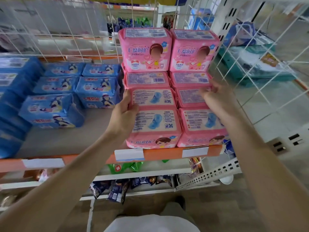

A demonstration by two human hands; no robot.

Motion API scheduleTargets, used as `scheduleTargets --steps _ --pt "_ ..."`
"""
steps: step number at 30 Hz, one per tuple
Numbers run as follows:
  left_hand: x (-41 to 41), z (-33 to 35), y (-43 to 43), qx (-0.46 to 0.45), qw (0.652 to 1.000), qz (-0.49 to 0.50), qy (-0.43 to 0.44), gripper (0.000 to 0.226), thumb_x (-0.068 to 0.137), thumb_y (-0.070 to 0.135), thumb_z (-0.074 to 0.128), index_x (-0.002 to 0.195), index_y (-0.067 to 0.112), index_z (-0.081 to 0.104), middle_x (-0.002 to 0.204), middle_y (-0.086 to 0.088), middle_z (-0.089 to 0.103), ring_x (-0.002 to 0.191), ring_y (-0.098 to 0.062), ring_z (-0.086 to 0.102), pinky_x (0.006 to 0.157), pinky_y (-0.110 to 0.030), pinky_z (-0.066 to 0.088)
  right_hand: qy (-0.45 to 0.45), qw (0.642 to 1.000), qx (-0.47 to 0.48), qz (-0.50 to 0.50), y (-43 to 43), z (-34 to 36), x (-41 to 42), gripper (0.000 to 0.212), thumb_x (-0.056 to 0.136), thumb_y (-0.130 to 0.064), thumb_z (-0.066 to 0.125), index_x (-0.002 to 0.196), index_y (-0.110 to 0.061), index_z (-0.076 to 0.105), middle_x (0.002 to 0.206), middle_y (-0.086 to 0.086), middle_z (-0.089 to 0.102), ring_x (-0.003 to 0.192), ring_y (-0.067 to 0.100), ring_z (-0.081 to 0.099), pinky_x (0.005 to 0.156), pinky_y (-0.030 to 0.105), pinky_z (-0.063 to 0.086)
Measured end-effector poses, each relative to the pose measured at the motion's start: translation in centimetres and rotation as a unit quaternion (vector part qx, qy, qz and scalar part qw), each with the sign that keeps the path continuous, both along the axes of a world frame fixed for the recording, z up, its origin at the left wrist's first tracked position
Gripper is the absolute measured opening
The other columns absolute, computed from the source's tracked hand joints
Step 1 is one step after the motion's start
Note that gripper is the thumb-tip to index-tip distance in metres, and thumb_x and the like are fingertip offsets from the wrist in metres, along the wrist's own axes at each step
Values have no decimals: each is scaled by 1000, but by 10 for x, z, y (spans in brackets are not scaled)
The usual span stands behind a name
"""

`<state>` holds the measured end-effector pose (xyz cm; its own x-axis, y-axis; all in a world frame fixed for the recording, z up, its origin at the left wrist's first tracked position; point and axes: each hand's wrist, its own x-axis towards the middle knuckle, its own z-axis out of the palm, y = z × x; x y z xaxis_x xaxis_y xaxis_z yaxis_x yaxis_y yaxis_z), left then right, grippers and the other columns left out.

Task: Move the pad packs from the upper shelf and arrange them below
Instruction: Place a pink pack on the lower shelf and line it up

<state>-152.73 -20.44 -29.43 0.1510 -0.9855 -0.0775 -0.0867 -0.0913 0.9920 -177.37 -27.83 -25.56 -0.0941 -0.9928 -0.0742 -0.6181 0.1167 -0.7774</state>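
You are facing the orange-edged shelf (pixel 83 159). The pink pad packs (pixel 147 52) are sitting on it in two columns at centre-right of the frame, beside the blue pad packs (pixel 55 84) at left. The row you seem to be taking is lying between your hands, its long axis running left to right. Your left hand (pixel 124 113) is wrapping round the left pack's outer edge. Your right hand (pixel 217 97) is curling its fingers (pixel 206 88) over the right pack's far edge. Both forearms are reaching up from the bottom corners, with the lower shelf (pixel 143 175) lying beneath.
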Motion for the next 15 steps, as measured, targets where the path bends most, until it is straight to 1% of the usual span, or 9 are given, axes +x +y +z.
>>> scheduleTargets --steps 2,4,5,7,9,10,12,13,15 --pt "1 3 3 -4 1000 -16 -11 48 104 2 39 125 44 48 103 26 70 98 7 67 74 -13 55 0 1000 -7 1 1 0 0 45 99 -30 57 143 -35 49 99 -17 68 95 24 71 78 37 61" --pt "4 5 6 -8 1000 -21 -17 43 104 5 42 124 41 52 103 24 71 99 4 68 76 -18 57 4 1000 -14 7 3 0 -2 49 99 -32 57 146 -38 44 103 -16 66 97 18 70 63 19 57" --pt "6 7 8 -10 1000 -19 -21 39 104 8 45 125 39 54 105 22 72 101 1 68 79 -23 59 9 1000 -13 15 6 1 -3 51 99 -37 57 147 -40 41 106 -16 66 100 22 69 63 18 56" --pt "11 10 15 -26 998 -24 -49 32 103 19 51 133 30 53 115 15 71 106 -4 69 85 -36 61 60 997 -21 47 15 1 -11 59 93 -64 50 148 -47 35 123 -14 64 114 28 66 82 41 60" --pt "17 11 28 -69 986 -35 -146 46 100 40 55 144 30 45 133 11 63 118 -7 64 90 -44 59 154 982 -63 91 30 0 -19 76 84 -86 33 150 -48 29 155 -10 40 142 24 41 112 60 35" --pt "18 10 36 -96 961 -39 -257 60 96 54 53 149 32 37 148 7 52 132 -13 54 97 -50 54 190 970 -93 119 41 1 -21 79 84 -85 30 152 -46 26 163 -10 24 150 20 22 119 59 19" --pt "12 9 51 -153 850 -56 -501 84 85 76 42 156 35 24 166 2 20 152 -29 21 104 -63 40 259 941 -128 180 65 3 -18 83 82 -84 28 154 -44 20 167 -11 1 154 18 -7 119 61 -1" --pt "4 6 56 -177 798 -74 -571 89 83 82 36 158 35 21 168 0 9 154 -35 9 105 -69 35 292 925 -130 204 77 4 -12 88 78 -88 25 155 -46 15 166 -12 -7 152 20 -18 117 65 -7" --pt "-12 -4 60 -182 759 -97 -617 92 83 83 34 159 36 16 169 -2 0 153 -42 -2 104 -78 30 361 895 -125 232 90 -8 -2 101 67 -99 16 154 -50 1 164 -11 -20 148 27 -31 110 72 -13"
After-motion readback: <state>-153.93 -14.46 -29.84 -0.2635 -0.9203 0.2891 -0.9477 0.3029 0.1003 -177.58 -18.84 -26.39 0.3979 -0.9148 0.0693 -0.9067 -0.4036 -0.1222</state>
